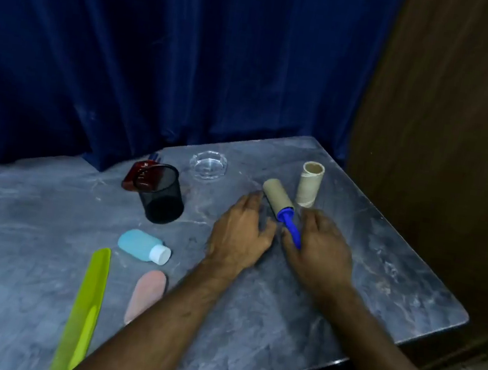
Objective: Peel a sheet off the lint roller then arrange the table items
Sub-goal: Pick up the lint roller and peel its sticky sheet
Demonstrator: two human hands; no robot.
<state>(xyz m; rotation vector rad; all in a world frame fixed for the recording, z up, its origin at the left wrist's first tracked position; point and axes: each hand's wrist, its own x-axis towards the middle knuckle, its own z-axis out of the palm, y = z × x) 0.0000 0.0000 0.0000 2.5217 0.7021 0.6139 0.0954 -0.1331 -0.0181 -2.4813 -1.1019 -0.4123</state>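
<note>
- Two bare hands flanked the blue-handled brown lint roller (280,207) lying right of centre.
- Its long axis ran upper-left to lower-right, handle toward the right hand (319,252).
- Right hand's grip unclear; left hand (241,231) lay open beside the roll.

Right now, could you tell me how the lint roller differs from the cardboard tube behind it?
The lint roller lies on its side; the cardboard tube stands upright. The lint roller has a blue handle, beside the right hand; the cardboard tube is bare and open-topped. Both are tan cylinders on the table.
</note>
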